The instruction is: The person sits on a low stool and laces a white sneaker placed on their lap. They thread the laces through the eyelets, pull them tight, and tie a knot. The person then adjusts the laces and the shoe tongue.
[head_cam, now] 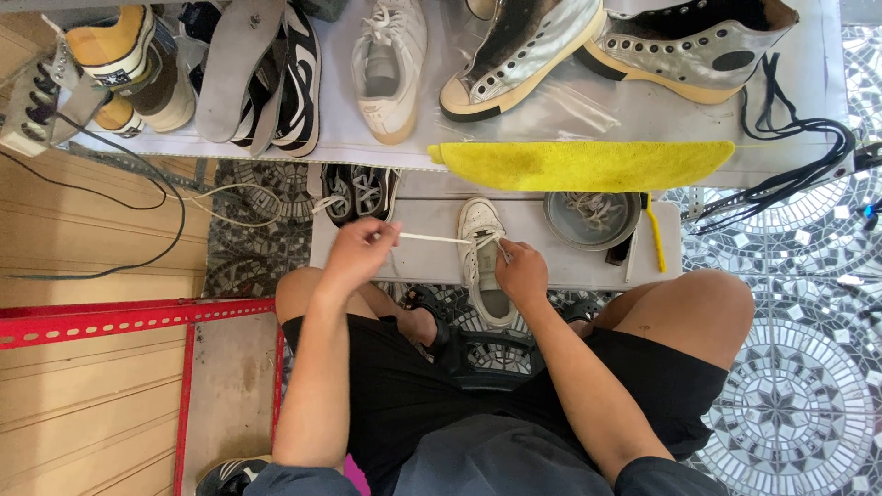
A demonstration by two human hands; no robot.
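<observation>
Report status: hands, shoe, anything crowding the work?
Left hand pinching white lace, pulled taut. Right hand on white sneaker at the eyelets. Grey bowl beside the shoe, not touching.

White sneaker (484,262) lies upright on the grey bench, its white lace (432,239) pulled taut leftward.
</observation>
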